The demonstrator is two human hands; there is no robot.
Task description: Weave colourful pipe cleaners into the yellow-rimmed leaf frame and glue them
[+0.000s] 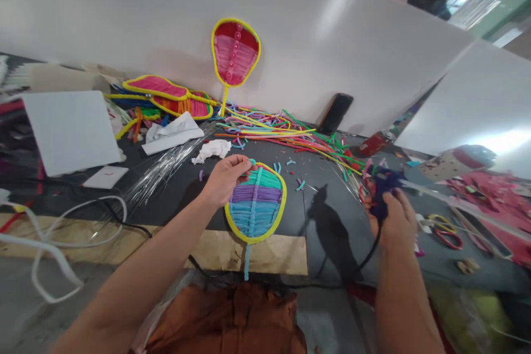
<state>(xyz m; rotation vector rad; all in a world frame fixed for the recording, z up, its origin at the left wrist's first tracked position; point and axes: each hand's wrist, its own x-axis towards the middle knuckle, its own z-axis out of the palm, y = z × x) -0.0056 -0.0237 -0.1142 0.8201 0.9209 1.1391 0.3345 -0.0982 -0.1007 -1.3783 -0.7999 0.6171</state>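
My left hand (pixel 226 178) pinches the upper left edge of a leaf shape (pixel 257 202) made of pipe cleaners: teal, purple and blue bands inside a yellow rim, with a blue stem hanging toward me. The leaf is held just above the dark table (pixel 323 215). My right hand (pixel 395 220) is wrapped round the grip of a dark blue glue gun (pixel 384 185), its nozzle pointing left and its black cord trailing down toward me. The gun sits to the right of the leaf, apart from it.
A red and pink leaf (pixel 235 52) leans on the white partition (pixel 166 16). More finished leaves (pixel 166 93) and a heap of loose pipe cleaners (pixel 290 131) lie at the back. A phone (pixel 336 112), white board (pixel 70 130), white cables (pixel 62 232) and crumpled tissue (pixel 212 149) are nearby.
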